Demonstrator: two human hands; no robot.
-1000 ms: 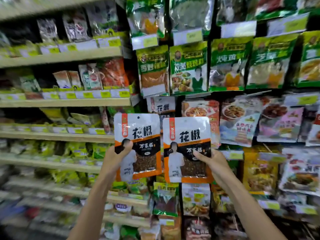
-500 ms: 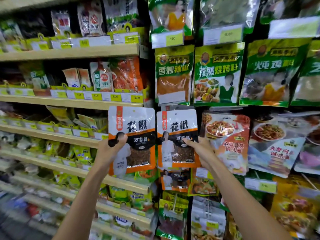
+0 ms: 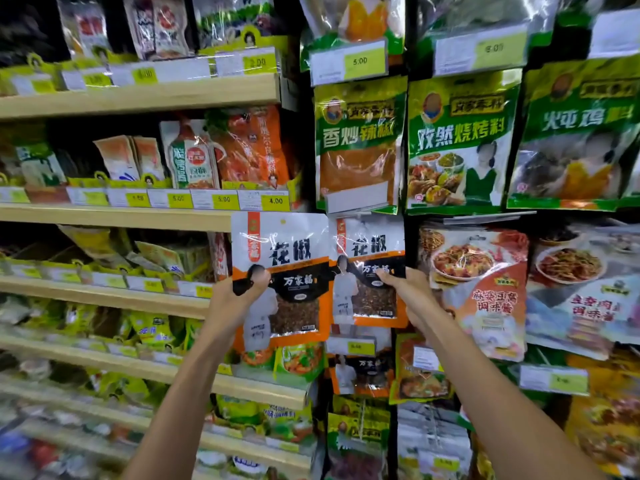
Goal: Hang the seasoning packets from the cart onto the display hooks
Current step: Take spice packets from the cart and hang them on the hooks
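Hanging looks undone: left hand (image 3: 235,299) curled round left peppercorn packet (image 3: 287,251), right hand (image 3: 412,296) pinching right peppercorn packet (image 3: 370,247) just below green chilli packet (image 3: 360,143), neither apparently hooked yet

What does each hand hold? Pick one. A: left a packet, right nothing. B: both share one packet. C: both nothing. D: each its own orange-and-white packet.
D: the left hand grips the left packet, the right hand grips the right packet beside it, both orange and white.
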